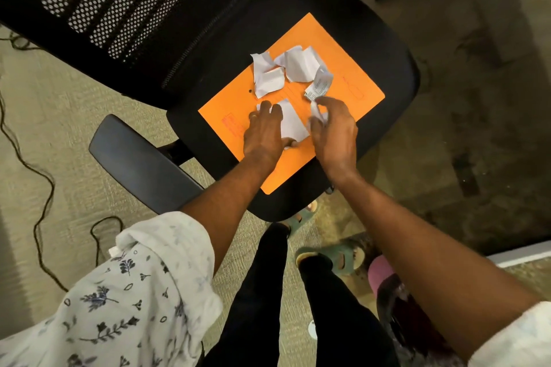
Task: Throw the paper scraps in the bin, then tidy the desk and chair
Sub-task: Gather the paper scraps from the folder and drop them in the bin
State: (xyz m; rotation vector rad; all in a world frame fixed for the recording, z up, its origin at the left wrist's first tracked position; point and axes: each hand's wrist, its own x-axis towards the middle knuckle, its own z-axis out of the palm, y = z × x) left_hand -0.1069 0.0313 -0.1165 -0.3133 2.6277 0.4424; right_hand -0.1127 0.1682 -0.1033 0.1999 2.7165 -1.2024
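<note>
Head view: both hands (264,131) (334,128) gathering paper scraps (293,122).

You see crumpled white paper scraps (293,68) on a smooth matt orange card folder (351,74); the chair (208,68) has black woven cloth, a mesh back (119,0), and a smooth plastic armrest (140,164).

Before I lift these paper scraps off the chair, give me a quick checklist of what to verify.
1. Left hand on a scrap: ok, resting on it.
2. Right hand gripping a scrap: ok, crumpled piece in its fingers.
3. All scraps gathered: not ok, three loose scraps lie beyond the hands.
4. Orange folder flat on chair seat: ok.
5. Bin location: cannot tell, none in view.
</note>
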